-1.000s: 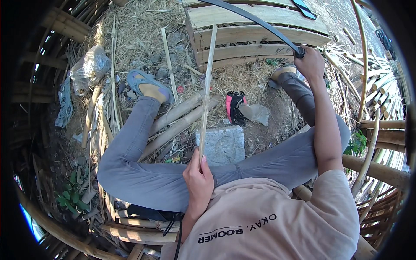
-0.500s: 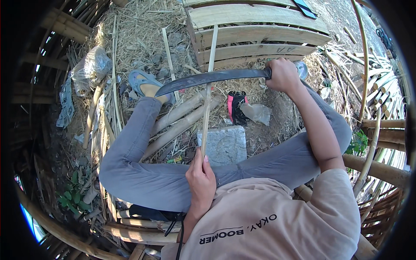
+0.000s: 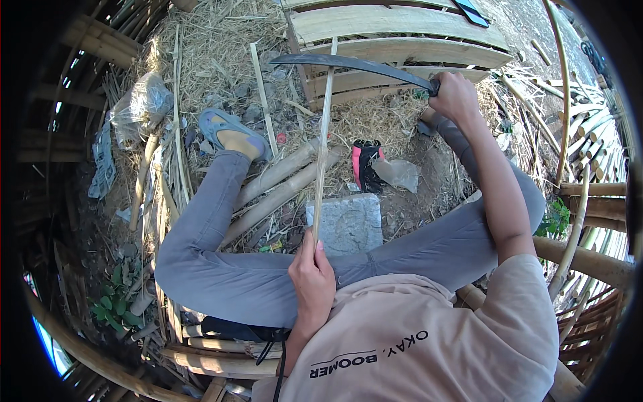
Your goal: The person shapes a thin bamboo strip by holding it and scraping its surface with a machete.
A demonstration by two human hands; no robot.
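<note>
My left hand (image 3: 313, 276) is closed round the near end of a long, thin bamboo strip (image 3: 323, 141), close to my lap. The strip points away from me, its far end in front of the wooden slatted crate. In my right hand (image 3: 454, 97) is the handle of a machete (image 3: 365, 65) with a long, dark, curved blade. The blade lies across the strip near its far end, pointing left; whether it touches the strip I cannot tell. Below the strip's lower half a pale stone block (image 3: 348, 224) rests on the ground.
A wooden slatted crate (image 3: 402, 50) stands ahead, with a phone (image 3: 471, 12) on top. Two bamboo poles (image 3: 278, 177) lie left of a pink-and-black item (image 3: 366, 167) and a clear plastic scrap (image 3: 400, 174). Cut bamboo (image 3: 596, 134) is piled at right; a plastic bag (image 3: 149, 100) sits at left.
My right hand and the machete have moved away from me along the strip, from its middle toward its far end. My left hand has stayed nearly still. My right foot has shifted.
</note>
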